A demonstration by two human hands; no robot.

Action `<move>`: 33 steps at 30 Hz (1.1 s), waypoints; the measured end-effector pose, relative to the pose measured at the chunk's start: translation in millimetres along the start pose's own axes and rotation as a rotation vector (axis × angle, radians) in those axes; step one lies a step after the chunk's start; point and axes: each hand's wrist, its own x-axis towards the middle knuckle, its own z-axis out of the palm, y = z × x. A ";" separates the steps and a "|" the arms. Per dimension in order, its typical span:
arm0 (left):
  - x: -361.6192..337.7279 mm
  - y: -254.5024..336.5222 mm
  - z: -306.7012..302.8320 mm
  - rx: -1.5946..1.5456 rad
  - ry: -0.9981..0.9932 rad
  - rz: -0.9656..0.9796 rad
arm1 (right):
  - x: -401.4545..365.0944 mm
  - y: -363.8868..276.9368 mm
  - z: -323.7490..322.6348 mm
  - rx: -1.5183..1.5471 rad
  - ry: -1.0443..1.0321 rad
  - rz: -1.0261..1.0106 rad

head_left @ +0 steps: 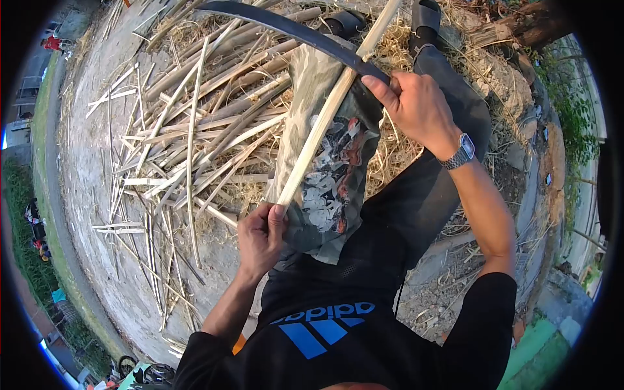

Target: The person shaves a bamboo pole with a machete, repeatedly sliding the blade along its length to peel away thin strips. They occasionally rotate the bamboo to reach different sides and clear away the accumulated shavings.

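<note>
My left hand [262, 237] pinches the lower end of a long pale strip [315, 140], split from wood or bamboo. The strip slants up to the right over a camouflage cloth with a printed picture [328, 175] spread on my leg. In my right hand [422, 107], closed with the thumb along the top, is the handle end of a long curved knife [286, 27]. Its dark blade reaches far to the upper left and crosses the strip just left of my right hand. Blade and strip appear to touch there.
Many split strips and poles [221, 97] lie heaped on the ground to the left. Shavings [396, 159] cover the ground around my legs. A rough earth or stone mound [500, 84] stands at upper right. A person in red [52, 43] is far off at left.
</note>
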 end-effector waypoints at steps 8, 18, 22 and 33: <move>-1.2 -16.6 -7.4 -0.025 0.001 0.028 | -3.4 11.3 10.8 0.039 0.036 -0.036; -5.5 -40.7 -45.0 -0.182 -0.144 -0.052 | -8.0 15.1 7.7 -0.011 0.013 -0.128; 1.7 -19.9 -51.2 -0.049 -0.090 0.012 | 11.7 14.5 3.9 0.037 0.145 -0.046; -14.2 -36.9 -66.8 0.125 -0.108 -0.009 | 8.9 27.3 -6.5 0.008 0.090 0.048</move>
